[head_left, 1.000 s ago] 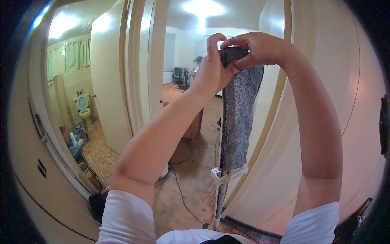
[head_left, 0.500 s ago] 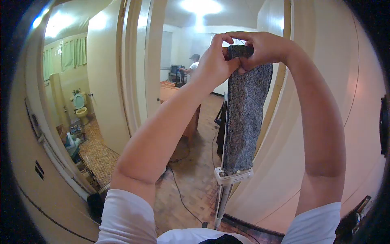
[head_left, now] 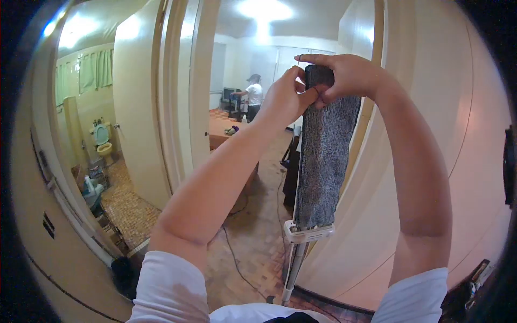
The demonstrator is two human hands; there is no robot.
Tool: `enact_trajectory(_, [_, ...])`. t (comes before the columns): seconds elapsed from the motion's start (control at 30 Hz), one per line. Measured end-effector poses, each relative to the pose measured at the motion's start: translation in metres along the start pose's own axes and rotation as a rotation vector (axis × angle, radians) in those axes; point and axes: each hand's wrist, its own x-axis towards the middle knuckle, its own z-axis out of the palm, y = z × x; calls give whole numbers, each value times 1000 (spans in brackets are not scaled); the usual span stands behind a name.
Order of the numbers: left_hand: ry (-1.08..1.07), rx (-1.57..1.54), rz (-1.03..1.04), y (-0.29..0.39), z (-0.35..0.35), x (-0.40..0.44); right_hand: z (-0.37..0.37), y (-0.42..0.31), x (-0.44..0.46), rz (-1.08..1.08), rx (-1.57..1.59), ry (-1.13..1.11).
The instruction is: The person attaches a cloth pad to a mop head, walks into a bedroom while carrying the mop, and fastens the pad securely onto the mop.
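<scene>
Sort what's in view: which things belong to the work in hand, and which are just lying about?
Probably the job's:
grey fabric pad
white plastic bracket below it
silver metal pole
left hand and right hand, at the pad's top

Just about:
thin black floor cable
brown wooden-looking table
yellow toilet, pale-green lid raised

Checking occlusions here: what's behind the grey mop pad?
Behind the grey mop pad, the door frame shows past its right edge and part of a dark object past its left. Whatever lies directly behind is covered.

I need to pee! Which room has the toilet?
The left-hand room, with green curtains and a toilet; the other room shows a person instead.
</scene>
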Motion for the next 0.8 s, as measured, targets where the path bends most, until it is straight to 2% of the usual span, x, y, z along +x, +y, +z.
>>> enact_trajectory(0.07, [-46,-14,-2,5,-5,2,0,4,1,-5,-53,30])
enact_trajectory(0.3, [-27,-218,-98,-3,7,8,-32,29,-21,563,-252,-266])
enact_trajectory(0.4, [-27,-302,-125,-8,7,8,-21,42,-47,676,84,-428])
enact_trajectory(0.5, [-63,-383,-170,-17,8,12,-10,53,-89,641,346,-313])
enact_trajectory(0.6, [-121,-530,-254,-10,1,9,33,113,-136,373,1179,309])
enact_trajectory(0.63, [-139,-576,-271,-2,-2,6,45,113,-140,352,1455,521])
enact_trajectory(0.73, [-177,-677,-270,3,-1,4,70,90,-142,108,1927,727])
enact_trajectory(0.8, [-162,-708,-261,2,3,3,76,62,-138,-98,2114,854])
